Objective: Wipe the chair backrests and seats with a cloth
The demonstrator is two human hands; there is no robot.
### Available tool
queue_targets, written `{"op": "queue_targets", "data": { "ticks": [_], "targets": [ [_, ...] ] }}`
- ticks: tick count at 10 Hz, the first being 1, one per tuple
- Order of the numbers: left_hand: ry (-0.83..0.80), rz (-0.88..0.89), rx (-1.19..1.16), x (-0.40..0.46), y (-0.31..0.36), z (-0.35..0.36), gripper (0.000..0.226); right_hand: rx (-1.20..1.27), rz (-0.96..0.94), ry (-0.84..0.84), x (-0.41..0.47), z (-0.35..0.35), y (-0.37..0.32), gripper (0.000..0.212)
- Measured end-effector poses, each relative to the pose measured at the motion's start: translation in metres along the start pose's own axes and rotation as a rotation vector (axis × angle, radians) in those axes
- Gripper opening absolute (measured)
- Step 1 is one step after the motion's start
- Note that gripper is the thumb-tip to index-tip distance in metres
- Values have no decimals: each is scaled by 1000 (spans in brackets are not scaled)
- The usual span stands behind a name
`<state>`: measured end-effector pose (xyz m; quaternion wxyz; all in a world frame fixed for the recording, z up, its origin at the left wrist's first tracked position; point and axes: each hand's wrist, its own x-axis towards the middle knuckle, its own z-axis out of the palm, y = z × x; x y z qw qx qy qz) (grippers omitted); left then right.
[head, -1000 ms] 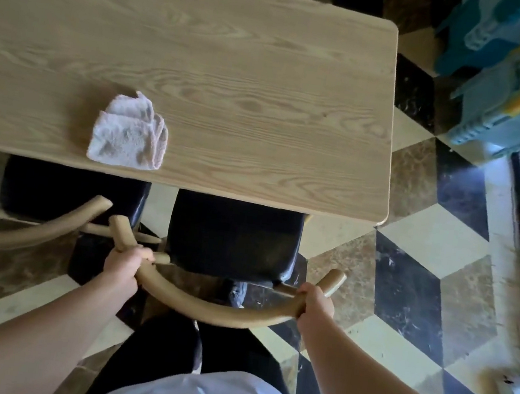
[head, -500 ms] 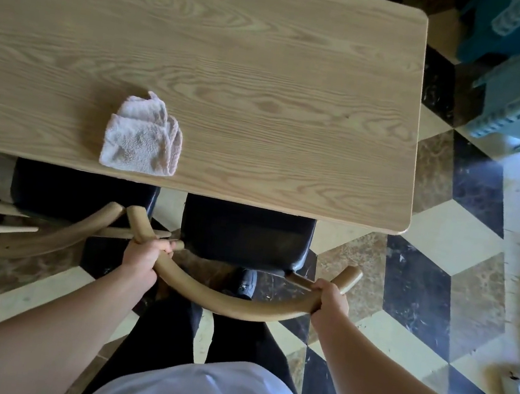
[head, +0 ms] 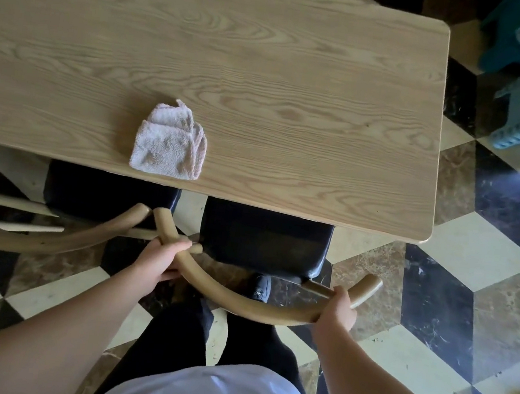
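At the table edge, your left hand (head: 157, 261) and right hand (head: 338, 311) both grip the chair backrest (head: 238, 303). Cloth (head: 169, 143) sits untouched on the table (head: 299, 86). Risk: backrest end knocks the neighbouring chair (head: 48, 240), or the seat (head: 263, 233) catches the table edge.

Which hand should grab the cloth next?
Left, probably. The left hand grips the backrest almost directly below the cloth; the right hand grips it further off.
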<state>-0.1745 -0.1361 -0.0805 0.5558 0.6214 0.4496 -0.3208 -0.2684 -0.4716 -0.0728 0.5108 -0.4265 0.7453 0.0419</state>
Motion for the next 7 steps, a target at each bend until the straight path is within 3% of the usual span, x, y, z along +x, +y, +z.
{"op": "queue_targets", "data": {
  "ticks": [1, 4, 5, 6, 7],
  "targets": [
    [-50, 21, 103, -11, -8, -8, 50, 4, -40, 35, -21, 4, 16, 56],
    [-181, 234, 444, -31, 31, -59, 39, 131, -49, 63, -124, 63, 101, 77],
    [-284, 320, 565, -39, 51, -104, 35, 144, -41, 31, -172, 97, 131, 77],
    [-257, 364, 716, -43, 64, -155, 21, 63, -105, -50, -222, 132, 156, 70],
    [-185, 449, 896, -47, 74, -190, 22, 8, -127, -218, -273, 160, 166, 64]
  ]
}}
